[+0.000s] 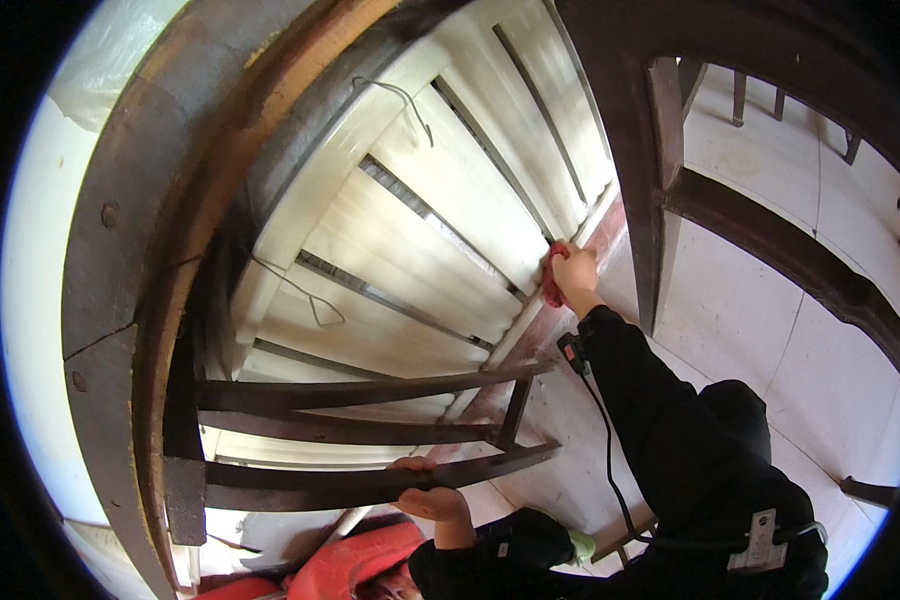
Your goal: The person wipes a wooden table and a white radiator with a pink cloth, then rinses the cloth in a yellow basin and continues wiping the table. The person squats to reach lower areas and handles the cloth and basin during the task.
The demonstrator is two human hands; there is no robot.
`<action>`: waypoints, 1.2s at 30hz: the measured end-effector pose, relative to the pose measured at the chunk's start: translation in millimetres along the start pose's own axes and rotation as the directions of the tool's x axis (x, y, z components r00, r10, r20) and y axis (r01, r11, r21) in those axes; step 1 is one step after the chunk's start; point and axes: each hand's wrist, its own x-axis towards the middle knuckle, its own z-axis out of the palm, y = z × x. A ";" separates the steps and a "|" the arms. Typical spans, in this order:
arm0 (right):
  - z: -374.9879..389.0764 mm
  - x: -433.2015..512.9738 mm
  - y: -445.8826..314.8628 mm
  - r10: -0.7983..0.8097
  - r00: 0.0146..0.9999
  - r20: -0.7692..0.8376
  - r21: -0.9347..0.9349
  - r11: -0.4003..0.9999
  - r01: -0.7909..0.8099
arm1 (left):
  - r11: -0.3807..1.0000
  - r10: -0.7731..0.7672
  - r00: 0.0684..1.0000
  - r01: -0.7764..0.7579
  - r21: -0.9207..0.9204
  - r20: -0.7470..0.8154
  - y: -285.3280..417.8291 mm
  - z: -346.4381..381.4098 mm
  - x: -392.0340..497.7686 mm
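My right hand point(576, 271) holds a bunched red cloth point(553, 277) against the bottom edge of a white slatted panel point(420, 225), close to the floor. Dark gaps run between the panel's slats. My left hand point(441, 506) is wrapped around a dark wooden leg point(315, 487) of a piece of furniture, its fingers showing on both sides of the wood. A short crosspiece point(516, 412) joins this leg's frame to a second dark leg point(360, 391). The upper end of the frame meets a worn, curved-looking dark wooden edge point(112, 300) at the left.
Bent wires point(405, 105) hang on the panel. A dark wooden chair-like frame point(645, 187) stands at the right on the pale tiled floor point(735, 300). Red plastic point(352, 559) lies below my left hand. A black cable point(610, 457) runs along my right sleeve from a small device point(571, 352).
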 end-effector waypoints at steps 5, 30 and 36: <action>-4.9 18.9 -28.0 0.183 0.973 -0.141 0.221 0.964 -0.150 | 0.997 -0.049 0.999 0.049 -0.062 0.004 0.3 -0.6 -0.1; -49.8 29.0 -187.3 -0.470 0.801 -0.370 0.492 0.632 0.599 | 1.000 0.000 1.000 0.000 -0.030 0.003 -0.7 -0.1 2.1; -44.2 30.2 -203.7 -0.680 0.588 -0.438 0.210 0.558 0.803 | 0.996 0.005 1.000 -0.006 -0.091 -0.017 -3.5 1.0 -0.4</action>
